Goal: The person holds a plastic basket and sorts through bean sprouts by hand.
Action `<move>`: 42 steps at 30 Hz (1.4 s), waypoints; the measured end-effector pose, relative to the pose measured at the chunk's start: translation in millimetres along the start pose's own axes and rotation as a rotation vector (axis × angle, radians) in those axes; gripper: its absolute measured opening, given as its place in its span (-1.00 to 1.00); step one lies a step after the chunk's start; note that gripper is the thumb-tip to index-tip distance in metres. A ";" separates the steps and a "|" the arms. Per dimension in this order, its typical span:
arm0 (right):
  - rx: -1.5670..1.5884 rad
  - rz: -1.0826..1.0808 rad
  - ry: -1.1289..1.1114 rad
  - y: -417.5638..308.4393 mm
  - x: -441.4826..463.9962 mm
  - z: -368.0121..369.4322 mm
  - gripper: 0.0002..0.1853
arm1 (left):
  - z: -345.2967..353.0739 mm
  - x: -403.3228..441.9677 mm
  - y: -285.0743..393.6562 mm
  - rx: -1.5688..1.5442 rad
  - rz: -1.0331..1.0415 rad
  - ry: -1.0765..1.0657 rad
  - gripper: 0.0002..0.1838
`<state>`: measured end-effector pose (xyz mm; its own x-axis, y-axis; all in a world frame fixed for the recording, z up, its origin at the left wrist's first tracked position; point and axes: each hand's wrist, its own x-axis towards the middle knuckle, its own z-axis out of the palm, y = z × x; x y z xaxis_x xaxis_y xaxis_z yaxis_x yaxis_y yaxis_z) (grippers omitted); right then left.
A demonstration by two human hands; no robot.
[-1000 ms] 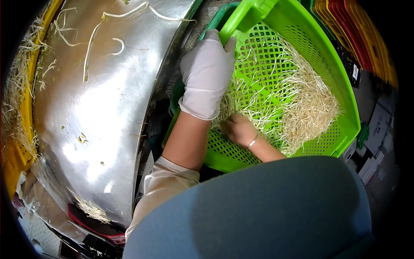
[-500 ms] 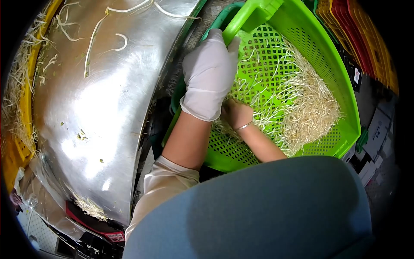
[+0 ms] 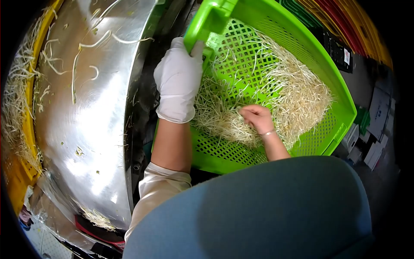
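My left hand (image 3: 177,82), in a white glove, is wrapped round the left rim of a green perforated basket (image 3: 297,21). Inside the basket, a pile of bean sprouts (image 3: 224,121) lies beside that hand, and a larger sprout pile (image 3: 304,95) lies to the right. My right hand (image 3: 256,117), ungloved with a band at the wrist, is over the right edge of the nearer pile, its fingers curled together. Whether sprouts are between those fingers is too small to tell.
A shiny metal surface (image 3: 86,129) with scattered sprouts fills the left side. Beyond it is a yellow rim (image 3: 29,95) with more sprouts. Stacked yellow and red crates (image 3: 345,26) stand at the upper right. White boxes (image 3: 377,125) lie at the right.
The basket and my left hand have shifted left in view. My right hand has moved out from beside the left wrist, and the nearer sprout pile shows more fully.
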<state>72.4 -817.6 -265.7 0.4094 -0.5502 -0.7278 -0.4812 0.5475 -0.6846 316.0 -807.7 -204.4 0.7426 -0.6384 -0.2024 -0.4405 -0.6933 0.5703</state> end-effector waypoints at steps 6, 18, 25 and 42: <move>-0.285 -0.465 0.977 31.9 -128.4 -183.2 -0.88 | 0.9 3.4 2.8 0.044 0.036 -0.027 -0.63; -0.868 -0.219 0.938 47.1 -127.3 -172.2 -0.84 | 1.3 2.7 4.1 0.027 0.005 -0.062 -0.58; -1.054 -0.674 0.636 25.8 4.0 -43.8 -0.57 | 3.6 -2.6 -5.3 -0.034 -0.033 -0.015 -0.59; -1.470 -0.504 0.493 -36.4 57.5 -113.1 -0.47 | 2.9 -4.1 -10.6 -0.154 -0.194 -0.076 -0.67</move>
<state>25.9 -940.5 -278.1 0.6105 -0.7725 -0.1746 -0.7845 -0.6201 0.0005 316.2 -798.7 -212.0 0.7631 -0.5257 -0.3760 -0.2073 -0.7501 0.6279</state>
